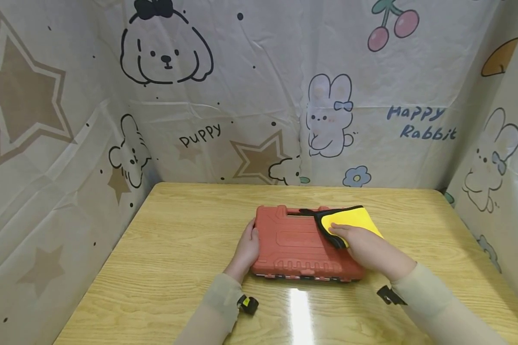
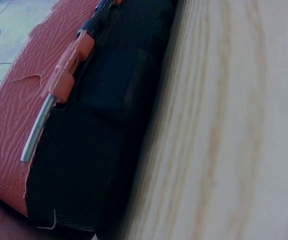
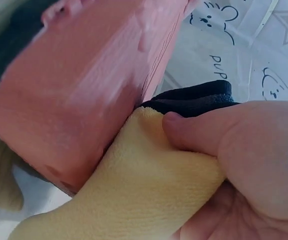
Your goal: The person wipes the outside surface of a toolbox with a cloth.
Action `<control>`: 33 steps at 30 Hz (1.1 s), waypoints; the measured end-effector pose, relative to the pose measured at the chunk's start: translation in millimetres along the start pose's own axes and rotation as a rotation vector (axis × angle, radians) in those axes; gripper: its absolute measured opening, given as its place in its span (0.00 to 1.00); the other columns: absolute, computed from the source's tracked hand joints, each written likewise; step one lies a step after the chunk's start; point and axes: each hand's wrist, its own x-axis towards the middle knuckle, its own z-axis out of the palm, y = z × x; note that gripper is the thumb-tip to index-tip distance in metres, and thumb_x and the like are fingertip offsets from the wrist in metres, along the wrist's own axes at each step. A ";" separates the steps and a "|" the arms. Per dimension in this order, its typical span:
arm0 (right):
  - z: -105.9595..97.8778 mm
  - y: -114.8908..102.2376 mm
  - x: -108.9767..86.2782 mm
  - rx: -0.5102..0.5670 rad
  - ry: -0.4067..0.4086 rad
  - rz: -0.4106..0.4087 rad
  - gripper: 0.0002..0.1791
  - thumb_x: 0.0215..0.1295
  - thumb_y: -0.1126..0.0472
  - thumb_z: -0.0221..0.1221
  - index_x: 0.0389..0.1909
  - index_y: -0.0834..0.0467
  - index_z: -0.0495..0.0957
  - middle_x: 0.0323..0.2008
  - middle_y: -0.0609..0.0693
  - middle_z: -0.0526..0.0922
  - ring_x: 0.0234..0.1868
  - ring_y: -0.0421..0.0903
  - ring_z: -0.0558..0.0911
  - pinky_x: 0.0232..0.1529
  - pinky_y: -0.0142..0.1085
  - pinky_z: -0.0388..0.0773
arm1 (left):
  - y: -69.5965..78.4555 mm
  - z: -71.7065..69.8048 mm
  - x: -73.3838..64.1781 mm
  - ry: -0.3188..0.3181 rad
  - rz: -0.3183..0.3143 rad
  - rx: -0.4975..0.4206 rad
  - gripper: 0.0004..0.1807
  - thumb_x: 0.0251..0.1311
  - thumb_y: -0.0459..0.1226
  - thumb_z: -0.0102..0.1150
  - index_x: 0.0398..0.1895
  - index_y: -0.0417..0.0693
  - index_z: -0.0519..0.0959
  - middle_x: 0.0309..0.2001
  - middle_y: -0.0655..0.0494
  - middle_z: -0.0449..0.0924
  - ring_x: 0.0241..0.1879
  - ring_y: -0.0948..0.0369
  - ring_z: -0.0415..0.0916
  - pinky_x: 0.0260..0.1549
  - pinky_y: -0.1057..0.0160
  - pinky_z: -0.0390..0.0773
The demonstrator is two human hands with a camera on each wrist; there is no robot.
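Note:
A red plastic tool case with a black lower half lies flat on the table. My left hand holds its left edge, thumb at the upper rim; most of its fingers are out of sight. My right hand grips a yellow cloth with black edging, laid over the case's right part. In the right wrist view the thumb presses the cloth against the fingers beside the case. The left wrist view shows the case's black side and a metal hinge pin.
The wooden table meets a printed fabric backdrop at the back and both sides. Small black camera mounts are strapped at the left wrist and the right wrist.

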 end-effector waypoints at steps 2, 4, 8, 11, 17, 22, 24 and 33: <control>-0.1 3.0 2.9 0.003 0.013 -0.003 0.28 0.65 0.78 0.53 0.66 0.66 0.77 0.66 0.61 0.79 0.69 0.60 0.77 0.67 0.53 0.75 | -0.2 0.2 0.5 -0.001 -0.006 -0.002 0.29 0.84 0.40 0.29 0.83 0.44 0.51 0.81 0.38 0.52 0.80 0.40 0.47 0.78 0.37 0.50; -0.5 5.9 6.3 0.004 0.027 -0.007 0.28 0.65 0.78 0.53 0.66 0.66 0.77 0.66 0.61 0.79 0.69 0.61 0.76 0.68 0.53 0.75 | -0.6 0.4 1.1 0.000 -0.009 0.004 0.29 0.84 0.40 0.29 0.83 0.45 0.51 0.81 0.38 0.52 0.80 0.40 0.47 0.78 0.37 0.50; -0.3 12.4 13.5 0.013 0.053 0.001 0.27 0.65 0.78 0.52 0.66 0.67 0.76 0.66 0.62 0.79 0.69 0.61 0.76 0.69 0.54 0.74 | -1.8 0.8 2.6 0.007 -0.014 0.017 0.29 0.84 0.41 0.29 0.83 0.45 0.51 0.81 0.38 0.52 0.80 0.40 0.48 0.78 0.38 0.50; 0.7 18.4 18.8 0.020 0.069 0.007 0.28 0.64 0.78 0.52 0.66 0.68 0.76 0.66 0.63 0.79 0.69 0.62 0.76 0.69 0.54 0.73 | -2.2 0.9 3.0 0.011 -0.013 0.018 0.29 0.84 0.41 0.29 0.83 0.45 0.52 0.81 0.38 0.52 0.80 0.40 0.48 0.78 0.38 0.50; 1.7 29.3 26.3 0.055 0.089 0.024 0.29 0.63 0.79 0.50 0.67 0.69 0.74 0.67 0.64 0.77 0.70 0.63 0.74 0.71 0.56 0.71 | -3.1 1.0 3.2 0.007 -0.007 0.005 0.29 0.84 0.41 0.29 0.83 0.44 0.52 0.81 0.38 0.52 0.81 0.40 0.47 0.78 0.38 0.50; 3.4 37.0 31.0 0.063 0.091 0.040 0.30 0.63 0.80 0.50 0.68 0.69 0.73 0.68 0.65 0.76 0.70 0.65 0.73 0.71 0.57 0.70 | -3.4 1.5 2.9 0.002 -0.009 0.000 0.29 0.84 0.41 0.29 0.83 0.45 0.51 0.81 0.38 0.52 0.81 0.40 0.48 0.78 0.38 0.50; 3.7 38.5 32.4 0.065 0.092 0.044 0.30 0.63 0.80 0.50 0.68 0.69 0.73 0.68 0.65 0.76 0.70 0.65 0.73 0.71 0.57 0.69 | -3.4 1.6 2.7 0.002 -0.010 0.000 0.29 0.84 0.41 0.29 0.83 0.45 0.51 0.81 0.38 0.52 0.81 0.40 0.48 0.78 0.38 0.50; 4.5 37.7 28.6 0.069 0.078 0.048 0.31 0.63 0.79 0.51 0.70 0.69 0.71 0.70 0.67 0.72 0.72 0.66 0.70 0.73 0.58 0.67 | -0.4 1.8 0.1 0.007 -0.006 -0.003 0.29 0.84 0.41 0.28 0.83 0.44 0.51 0.81 0.38 0.52 0.80 0.40 0.48 0.78 0.37 0.51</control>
